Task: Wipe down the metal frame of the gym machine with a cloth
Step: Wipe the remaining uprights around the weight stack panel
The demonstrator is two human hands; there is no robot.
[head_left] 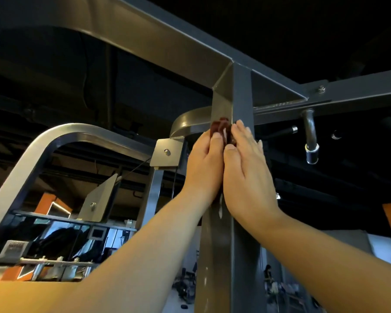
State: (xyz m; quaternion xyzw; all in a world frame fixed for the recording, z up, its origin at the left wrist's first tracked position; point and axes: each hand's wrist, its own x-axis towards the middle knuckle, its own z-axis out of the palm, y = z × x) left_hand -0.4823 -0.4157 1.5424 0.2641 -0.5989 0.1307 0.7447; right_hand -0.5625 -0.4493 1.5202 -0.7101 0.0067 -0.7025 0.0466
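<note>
A dark grey square metal post [226, 245] of the gym machine rises in front of me and meets a slanted top beam [145, 35] overhead. Both my hands are raised against the post, high up near that joint. A reddish-brown cloth [221, 128] is bunched between them on the post's front corner. My left hand [204, 163] grips the cloth with its thumb over it. My right hand [246, 163] lies flat with straight fingers against the cloth and the post's right face. Most of the cloth is hidden under the hands.
A curved silver frame bar [43, 150] arches at the left, with a bolted plate [166, 154] beside my left hand. Short black pull-up handles [309, 136] stick out at the right under a cross beam [348, 96]. Racks and gym gear stand below at the left.
</note>
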